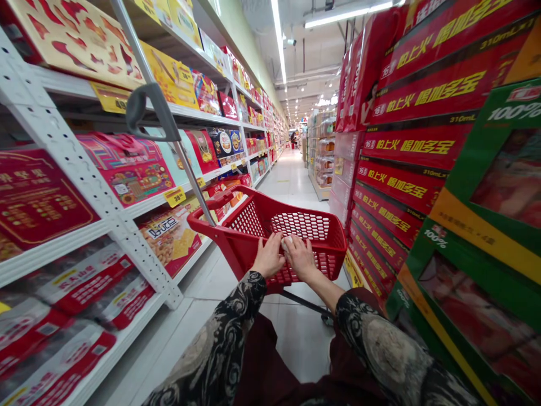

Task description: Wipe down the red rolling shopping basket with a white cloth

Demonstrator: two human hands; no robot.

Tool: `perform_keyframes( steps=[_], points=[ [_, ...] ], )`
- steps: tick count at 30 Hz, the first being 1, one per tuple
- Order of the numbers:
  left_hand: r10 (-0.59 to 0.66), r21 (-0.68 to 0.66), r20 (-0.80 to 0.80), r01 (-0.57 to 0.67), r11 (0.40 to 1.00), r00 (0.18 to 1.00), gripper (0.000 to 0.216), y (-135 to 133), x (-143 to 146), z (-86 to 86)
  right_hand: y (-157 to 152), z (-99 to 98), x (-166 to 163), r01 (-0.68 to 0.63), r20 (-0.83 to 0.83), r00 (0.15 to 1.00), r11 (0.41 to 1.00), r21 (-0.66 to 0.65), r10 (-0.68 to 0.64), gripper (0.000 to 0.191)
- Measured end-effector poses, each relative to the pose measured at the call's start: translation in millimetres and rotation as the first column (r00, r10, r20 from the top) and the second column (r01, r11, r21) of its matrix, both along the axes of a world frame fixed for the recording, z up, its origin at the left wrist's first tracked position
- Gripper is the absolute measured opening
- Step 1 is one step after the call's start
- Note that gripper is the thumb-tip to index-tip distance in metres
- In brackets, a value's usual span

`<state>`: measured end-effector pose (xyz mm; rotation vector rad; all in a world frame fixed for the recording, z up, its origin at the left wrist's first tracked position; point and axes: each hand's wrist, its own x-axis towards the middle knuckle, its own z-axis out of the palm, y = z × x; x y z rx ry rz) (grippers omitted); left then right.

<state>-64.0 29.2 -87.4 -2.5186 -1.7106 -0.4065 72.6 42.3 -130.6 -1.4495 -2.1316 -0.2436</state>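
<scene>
Just over the near side of a red plastic shopping basket cart [236,256], my two hands meet close together. My left hand [269,256] has its fingers bent forward, their tips partly hidden. Beside it, the curled fingers of my right hand [301,258] close on a small white crumpled thing [288,242], possibly tissue. It shows only in part between the hands. The cart's openwork basket has perforated walls. A metal pole [190,169] with a grey grip [156,110] rises from its left end.
White shelves [147,206] with boxed snacks and yellow price tags line the left side. At right stand stacked red drink cartons [393,183] and green boxes [469,248], close to the cart. A tiled aisle [291,169] runs ahead, with a distant person [293,140].
</scene>
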Motion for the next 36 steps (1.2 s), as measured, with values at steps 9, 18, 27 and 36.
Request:
perform_keyframes(
  steps=[9, 18, 27, 36],
  points=[
    [0.147, 0.087, -0.134, -0.136, 0.987, 0.98, 0.064, -2.7, -10.4, -12.3, 4.6, -9.8, 96.1, 0.117, -0.18, 0.979, 0.983, 0.138, -0.091, 0.037],
    [0.165, 0.088, -0.126, -0.155, 0.984, 0.978, 0.067, -3.1, 0.4, -11.8, 0.3, -28.7, 105.4, 0.201, -0.182, 0.967, 0.974, 0.105, -0.18, 0.047],
    [0.163, 0.085, -0.126, -0.153, 0.985, 0.979, 0.068, -4.2, 9.8, -9.0, 1.6, -30.9, 103.8, 0.184, -0.087, 0.98, 0.982, 0.034, -0.18, 0.044],
    [0.134, 0.105, -0.12, -0.122, 0.987, 0.984, 0.069, -2.8, 26.8, -14.6, 12.2, -24.8, 96.8, 0.248, -0.101, 0.965, 0.967, 0.057, -0.242, 0.04]
  ],
)
